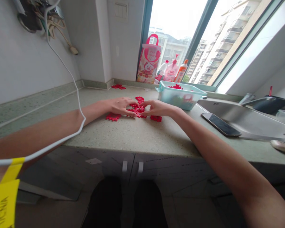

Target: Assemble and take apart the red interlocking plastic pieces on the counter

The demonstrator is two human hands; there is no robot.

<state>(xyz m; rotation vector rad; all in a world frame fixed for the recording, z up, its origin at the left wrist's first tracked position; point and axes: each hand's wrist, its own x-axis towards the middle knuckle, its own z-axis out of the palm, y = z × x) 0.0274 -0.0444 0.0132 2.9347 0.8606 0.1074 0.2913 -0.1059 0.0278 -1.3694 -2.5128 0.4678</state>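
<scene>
Flat red plastic interlocking pieces [137, 110] lie joined in a small cluster on the speckled countertop [133, 136]. My left hand [120, 106] rests on the cluster's left side, fingers curled and pinching a piece. From the right, my right hand [158, 108] meets it, fingertips pinched on the same cluster. Loose red pieces lie beside them: one at the left [113, 117], one at the right [156, 118]. Another red piece [118, 86] sits far back by the wall.
A light blue tub [180, 95] holding more red pieces stands behind my right hand. A phone [220, 124] lies at the sink's edge [239, 117]. Detergent bottles [172, 72] and a pink bag [149, 60] stand at the window. A white cable [73, 82] hangs over my left arm.
</scene>
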